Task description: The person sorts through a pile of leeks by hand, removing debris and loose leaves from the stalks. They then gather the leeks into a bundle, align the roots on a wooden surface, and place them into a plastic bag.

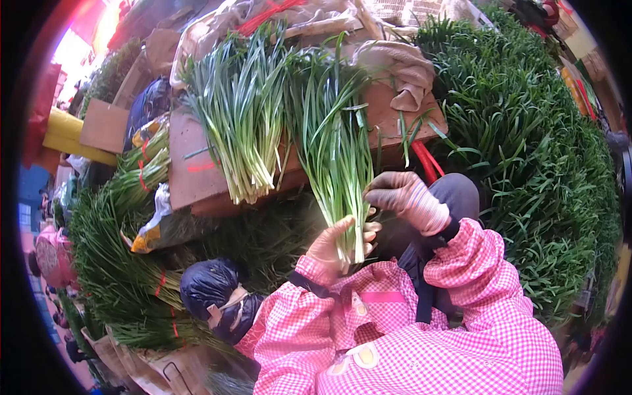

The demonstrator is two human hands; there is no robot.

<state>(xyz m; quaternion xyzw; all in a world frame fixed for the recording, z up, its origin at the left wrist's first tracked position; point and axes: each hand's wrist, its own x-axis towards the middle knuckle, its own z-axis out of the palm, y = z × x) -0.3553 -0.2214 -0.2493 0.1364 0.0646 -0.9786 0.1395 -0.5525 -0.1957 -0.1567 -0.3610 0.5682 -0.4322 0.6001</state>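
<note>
My left hand (328, 249), in a thin glove with a pink checked sleeve, grips the pale lower ends of a bunch of green chives (337, 148). The bunch fans upward over a brown board (390, 110). My right hand (405, 197), in a knit glove, is curled against the right side of the same bunch just above my left hand, its fingertips pinched on the stalks. A second, loose bunch of chives (240, 118) lies on the board to the left, apart from both hands.
A big heap of chives (526, 138) fills the right side. Bundles tied with red bands (122, 263) are stacked at the left. A black plastic bag (209, 284) sits by my left sleeve. Red bands (428, 161) and a beige cloth (403, 72) lie on the board.
</note>
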